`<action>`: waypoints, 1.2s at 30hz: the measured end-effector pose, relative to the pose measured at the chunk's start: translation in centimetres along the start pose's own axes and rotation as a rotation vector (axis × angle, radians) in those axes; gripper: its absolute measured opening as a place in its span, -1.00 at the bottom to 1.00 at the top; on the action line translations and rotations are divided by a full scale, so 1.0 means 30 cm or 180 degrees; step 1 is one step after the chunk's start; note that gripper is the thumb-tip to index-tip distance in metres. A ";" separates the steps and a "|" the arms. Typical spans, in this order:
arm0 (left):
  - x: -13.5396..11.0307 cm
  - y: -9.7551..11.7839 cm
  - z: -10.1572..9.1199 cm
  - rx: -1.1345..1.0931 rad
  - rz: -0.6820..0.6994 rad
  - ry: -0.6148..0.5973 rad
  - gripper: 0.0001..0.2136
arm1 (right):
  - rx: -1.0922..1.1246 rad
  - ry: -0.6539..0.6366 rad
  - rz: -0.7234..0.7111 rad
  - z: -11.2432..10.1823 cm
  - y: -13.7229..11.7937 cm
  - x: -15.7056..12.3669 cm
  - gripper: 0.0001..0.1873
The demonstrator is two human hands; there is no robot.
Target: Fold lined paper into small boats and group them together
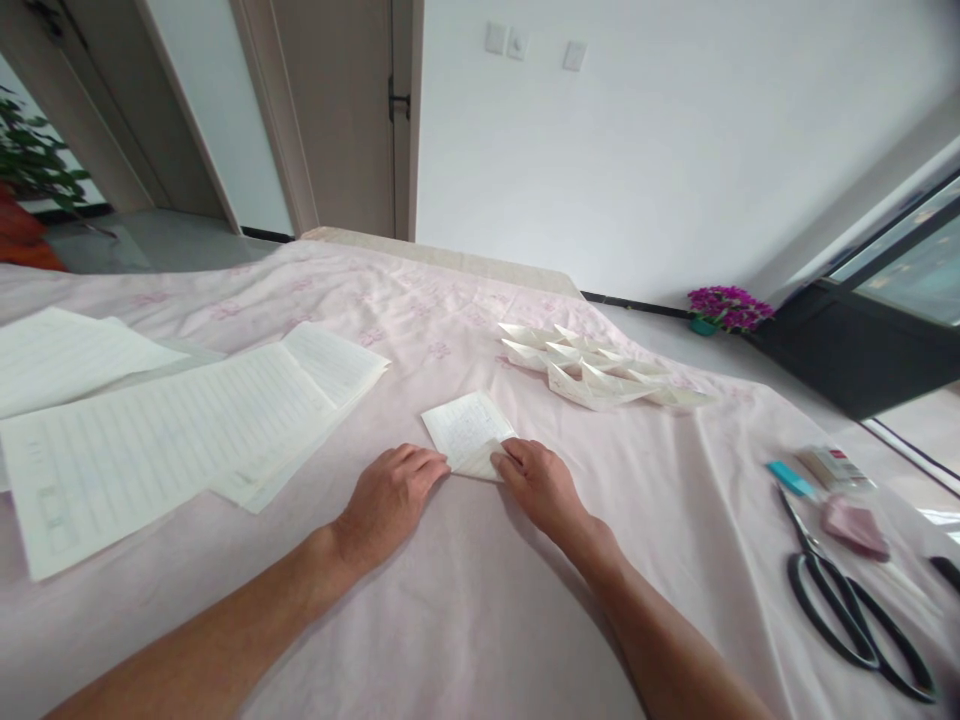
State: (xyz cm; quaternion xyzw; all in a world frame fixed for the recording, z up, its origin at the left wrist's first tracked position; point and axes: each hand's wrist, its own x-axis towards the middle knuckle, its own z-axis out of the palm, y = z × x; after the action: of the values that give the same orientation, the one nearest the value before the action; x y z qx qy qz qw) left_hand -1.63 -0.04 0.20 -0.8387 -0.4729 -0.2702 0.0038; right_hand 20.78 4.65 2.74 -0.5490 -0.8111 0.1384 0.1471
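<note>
Folded paper, small, with handwriting on its upper face, lies flat on the pink-patterned cloth, between the two hands and just ahead of the fingertips. A plain flap lies doubled over along its near edge. Left hand: fingers bunched and bent, tips touching the paper's near left corner; thumb hidden, so cannot tell whether it pinches or only presses. Right hand: thumb laid on the flap, forefinger curled at the right edge, the near right corner gripped between them. Containers: teal pot on the floor beyond the cloth, at right, filled with magenta flowers; a see-through packet with a red mark near the cloth's right side, a pale block inside, too blurred to name. Beside the packet, a blue strip and a pink item; nearer, black-handled scissors, points away from the wearer. Folded paper boats sit clustered beyond the right hand, hollows upward. Ruled loose sheets overlap to the left, well apart from the folded piece.
</note>
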 end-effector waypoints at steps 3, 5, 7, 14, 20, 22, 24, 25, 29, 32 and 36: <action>-0.002 -0.010 0.004 -0.0045 0.0005 0.0001 -0.79 | -0.0088 -0.0013 0.0203 0.012 -0.003 0.009 -0.75; -0.004 -0.015 0.007 -0.0071 0.0007 -0.0007 -0.78 | -0.0142 -0.0001 0.0284 0.018 -0.006 0.010 -0.78; -0.004 -0.017 0.009 -0.0085 0.0005 -0.0021 -0.78 | -0.0183 0.0008 0.0336 0.022 -0.011 0.008 -0.82; -0.008 -0.023 0.011 -0.0124 -0.0014 -0.0075 -0.76 | -0.0346 0.0185 0.0221 0.039 -0.014 -0.002 -0.85; -0.018 -0.033 0.019 -0.0192 -0.0024 -0.0040 -0.71 | -0.0420 0.0280 0.0153 0.052 -0.008 -0.005 -0.87; -0.019 -0.035 0.018 -0.0143 0.0000 -0.0057 -0.72 | -0.0433 0.0295 0.0145 0.053 -0.008 -0.006 -0.87; -0.020 -0.033 0.015 -0.0042 0.0061 -0.0078 -0.71 | -0.0446 0.0310 0.0132 0.053 -0.007 -0.006 -0.87; -0.021 -0.031 0.013 0.0019 0.0103 -0.0071 -0.71 | -0.0453 0.0312 0.0126 0.054 -0.007 -0.007 -0.87; -0.025 -0.012 0.003 0.0284 0.0291 0.0035 -0.71 | -0.0474 0.0331 0.0105 0.057 -0.004 -0.007 -0.87; -0.032 0.012 -0.004 0.0559 0.0492 -0.0004 -0.71 | -0.0465 0.0346 0.0089 0.060 -0.004 -0.007 -0.88; -0.040 0.036 -0.006 0.0910 0.0544 -0.0161 -0.67 | -0.0463 0.0383 0.0078 0.061 -0.005 -0.006 -0.88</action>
State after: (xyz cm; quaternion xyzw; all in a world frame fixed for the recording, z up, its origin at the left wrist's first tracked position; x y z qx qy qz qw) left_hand -1.33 -1.63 0.09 -0.8733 -0.4333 -0.1777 0.1342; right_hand 20.00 4.29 1.10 -0.5754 -0.8019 0.0477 0.1536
